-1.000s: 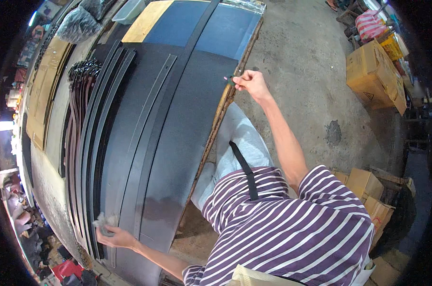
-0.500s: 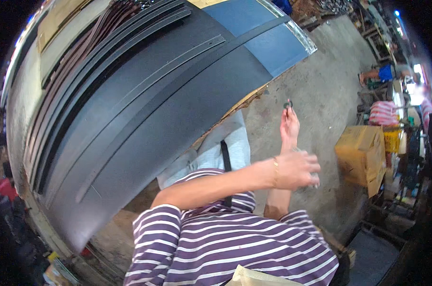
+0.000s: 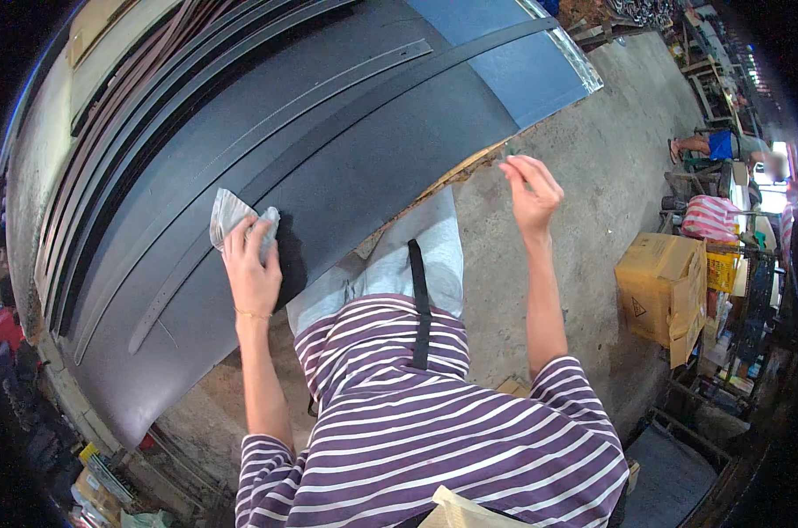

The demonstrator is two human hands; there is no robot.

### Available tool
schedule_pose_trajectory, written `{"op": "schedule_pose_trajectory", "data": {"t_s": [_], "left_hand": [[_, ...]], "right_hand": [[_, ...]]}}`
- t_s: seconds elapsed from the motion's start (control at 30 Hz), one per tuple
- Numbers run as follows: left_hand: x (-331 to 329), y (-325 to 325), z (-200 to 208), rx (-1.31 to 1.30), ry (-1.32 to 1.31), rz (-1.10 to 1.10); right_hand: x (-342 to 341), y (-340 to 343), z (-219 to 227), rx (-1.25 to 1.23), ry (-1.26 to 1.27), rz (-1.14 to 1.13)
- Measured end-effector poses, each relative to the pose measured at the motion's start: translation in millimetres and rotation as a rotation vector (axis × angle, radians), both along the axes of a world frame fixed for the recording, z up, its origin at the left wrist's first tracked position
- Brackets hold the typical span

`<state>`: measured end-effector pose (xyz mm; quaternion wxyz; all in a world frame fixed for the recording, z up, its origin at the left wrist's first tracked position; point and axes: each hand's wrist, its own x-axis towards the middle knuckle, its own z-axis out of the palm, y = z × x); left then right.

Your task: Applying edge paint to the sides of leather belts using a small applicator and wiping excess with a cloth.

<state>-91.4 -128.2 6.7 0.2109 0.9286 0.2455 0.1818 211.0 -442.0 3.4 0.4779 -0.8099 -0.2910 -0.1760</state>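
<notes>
My left hand [image 3: 254, 268] grips a crumpled grey-white cloth [image 3: 229, 216] over the dark table surface [image 3: 417, 141]. Under and beside the cloth runs a long black belt-like strap [image 3: 346, 121], curving across to the blue panel [image 3: 522, 84]. A second dark strip [image 3: 329, 92] lies alongside it, with small marks near its far end. Out to the right, past the table edge and above the concrete floor, I hold up my right hand [image 3: 533, 192]. Its thumb and fingers are pinched together, and a tiny dark thing at their tips is too small to name.
Several dark and brown strips [image 3: 135, 167] are bunched along the table's far left side. A cardboard box [image 3: 650, 286] stands on the floor at right, by a red-and-white striped bundle [image 3: 710, 217] and a yellow crate [image 3: 721, 268]. Farther back a person in blue shorts [image 3: 722, 145] shows.
My left hand has swung from beside my right forearm across to the table, where the cloth now shows plainly. My right hand has turned, its fingers bending inward.
</notes>
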Motion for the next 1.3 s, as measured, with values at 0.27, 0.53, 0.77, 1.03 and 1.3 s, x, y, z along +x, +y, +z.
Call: {"op": "schedule_pose_trajectory", "data": {"t_s": [0.27,0.53,0.77,1.03,1.3], "left_hand": [[-12.1,-24.2,-15.8,0.077,-0.022,0.105],[7.4,-36.8,-22.7,0.166,0.08,0.261],[193.8,-152.9,-23.6,0.128,0.037,-0.269],[381.6,-244.7,-29.3,-0.564,-0.252,-0.782],[270.2,-138.2,49.2,-0.056,-0.658,-0.355]], "right_hand": [[4.0,22.4,-10.1,-0.317,-0.353,0.464],[-1.5,18.5,-11.2,-0.204,-0.332,0.388],[-42.9,-55.2,-50.1,0.049,-0.117,-0.195],[-117.8,-138.3,-115.6,0.231,0.351,-0.76],[-60.7,-165.6,-119.4,0.506,0.483,-0.67]]}}
